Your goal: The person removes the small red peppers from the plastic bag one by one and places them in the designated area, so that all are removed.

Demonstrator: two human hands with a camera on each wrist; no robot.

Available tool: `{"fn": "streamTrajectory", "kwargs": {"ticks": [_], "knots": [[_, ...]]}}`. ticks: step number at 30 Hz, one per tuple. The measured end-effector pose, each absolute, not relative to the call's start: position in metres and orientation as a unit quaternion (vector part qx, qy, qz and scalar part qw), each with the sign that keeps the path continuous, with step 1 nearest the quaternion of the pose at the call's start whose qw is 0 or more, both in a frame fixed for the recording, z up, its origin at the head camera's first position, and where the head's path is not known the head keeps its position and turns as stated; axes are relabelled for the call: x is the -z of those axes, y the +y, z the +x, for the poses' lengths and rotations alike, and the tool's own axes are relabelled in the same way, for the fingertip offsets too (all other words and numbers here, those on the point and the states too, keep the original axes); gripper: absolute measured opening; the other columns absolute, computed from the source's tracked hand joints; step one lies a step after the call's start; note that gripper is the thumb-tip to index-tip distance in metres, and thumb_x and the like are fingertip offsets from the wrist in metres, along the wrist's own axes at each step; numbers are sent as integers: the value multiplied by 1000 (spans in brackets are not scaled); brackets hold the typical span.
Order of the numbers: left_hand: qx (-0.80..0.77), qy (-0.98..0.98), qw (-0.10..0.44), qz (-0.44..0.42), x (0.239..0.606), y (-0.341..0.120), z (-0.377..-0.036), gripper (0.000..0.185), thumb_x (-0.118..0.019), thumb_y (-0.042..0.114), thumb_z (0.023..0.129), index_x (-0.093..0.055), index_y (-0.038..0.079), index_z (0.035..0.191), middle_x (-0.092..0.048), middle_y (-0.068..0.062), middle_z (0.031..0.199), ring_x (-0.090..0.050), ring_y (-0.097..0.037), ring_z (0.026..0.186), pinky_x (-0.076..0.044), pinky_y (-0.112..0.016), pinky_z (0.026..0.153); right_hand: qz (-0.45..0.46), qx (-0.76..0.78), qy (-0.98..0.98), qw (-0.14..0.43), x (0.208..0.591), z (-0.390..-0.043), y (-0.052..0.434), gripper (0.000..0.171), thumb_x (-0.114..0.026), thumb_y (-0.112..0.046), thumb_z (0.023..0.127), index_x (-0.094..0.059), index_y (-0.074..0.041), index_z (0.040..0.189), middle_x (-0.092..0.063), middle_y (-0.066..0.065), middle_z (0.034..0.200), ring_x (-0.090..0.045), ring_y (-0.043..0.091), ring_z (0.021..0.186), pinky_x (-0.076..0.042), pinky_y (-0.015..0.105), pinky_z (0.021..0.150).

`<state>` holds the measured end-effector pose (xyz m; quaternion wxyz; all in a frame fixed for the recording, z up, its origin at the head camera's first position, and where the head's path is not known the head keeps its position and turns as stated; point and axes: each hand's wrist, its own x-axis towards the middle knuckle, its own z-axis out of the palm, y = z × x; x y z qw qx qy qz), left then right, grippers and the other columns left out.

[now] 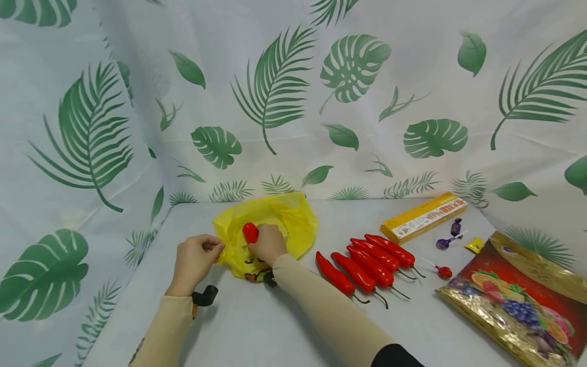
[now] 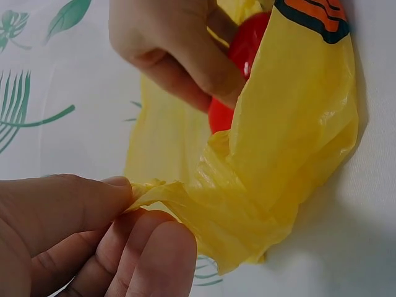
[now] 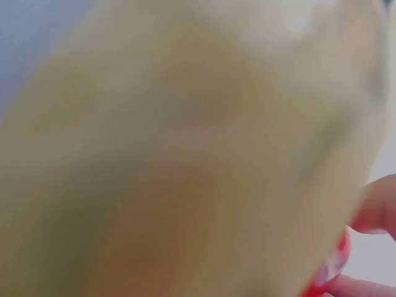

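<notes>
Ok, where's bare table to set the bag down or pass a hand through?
Bare patches: the near table between the two sleeves, and the far strip between the yellow bag and the yellow box. Crowded: right side, with the red peppers, lollipops and foil candy bag.

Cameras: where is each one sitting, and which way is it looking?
Head: up high, looking forward and down at the yellow bag, the row of red peppers and both sleeved arms.
Left wrist: on the left arm, looking at the left hand, whose grip pinches the bag's edge.
Right wrist: pressed against blurry yellow; only fingertips show.
Shared: head and left wrist both show the right hand holding a red pepper.
</notes>
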<state>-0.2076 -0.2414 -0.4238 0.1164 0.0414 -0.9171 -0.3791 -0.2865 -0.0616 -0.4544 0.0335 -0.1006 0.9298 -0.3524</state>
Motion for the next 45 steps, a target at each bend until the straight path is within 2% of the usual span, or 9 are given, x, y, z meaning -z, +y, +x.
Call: {"fn": "streamTrajectory", "kwargs": {"ticks": [8,11,16,20,23,28,36,45], "knots": [[374,-920,115,34,422,-240,-206,17,-74,17,96,-78,2,101,-77,-12,88,-70,-12,65,-60,-24,60,-122,381,916,27,447,-274,-23,51,-82,-20,87,-67,-2,133,-74,11,117,-65,23,97,-60,39,89],[372,-921,115,34,421,-240,-206,17,-74,18,96,-78,2,101,-77,-12,88,-70,-12,65,-58,-24,59,-125,385,914,35,443,-266,-5,54,-82,-20,87,-66,-3,136,-73,11,120,-63,24,99,-60,41,91],[372,-921,111,41,420,-240,-204,18,-74,19,96,-78,3,102,-78,-11,88,-70,-13,66,-58,-23,60,-146,373,916,32,439,-247,24,54,-82,-20,86,-67,-3,136,-75,11,119,-64,21,95,-61,36,84],[374,-920,106,44,418,-239,-203,19,-74,19,96,-78,2,103,-78,-12,89,-72,-15,67,-59,-25,60,-151,372,916,30,436,-228,47,53,-83,-22,85,-70,-5,133,-76,8,113,-61,19,88,-57,29,73],[372,-921,104,45,418,-238,-203,20,-74,19,96,-78,1,103,-78,-13,90,-71,-14,67,-60,-26,61,-147,360,920,34,436,-213,65,54,-84,-24,85,-69,-5,133,-76,6,107,-60,16,84,-54,26,69],[364,-925,104,45,419,-237,-203,20,-74,20,96,-78,2,102,-77,-12,90,-69,-12,66,-60,-26,61,-144,329,933,26,438,-193,88,58,-86,-25,83,-69,-3,134,-77,6,107,-61,16,85,-57,29,74],[366,-925,99,40,418,-233,-204,20,-75,20,96,-78,1,102,-77,-12,89,-70,-12,66,-58,-23,60,-151,281,948,16,444,-169,102,61,-90,-23,79,-69,-1,133,-76,11,119,-67,19,93,-65,40,81],[364,-925,102,36,418,-228,-207,19,-75,19,96,-78,1,100,-77,-11,87,-68,-12,65,-56,-21,58,-154,260,953,-4,448,-155,105,56,-90,-21,79,-71,-2,128,-75,12,119,-70,23,99,-65,46,86]]}}
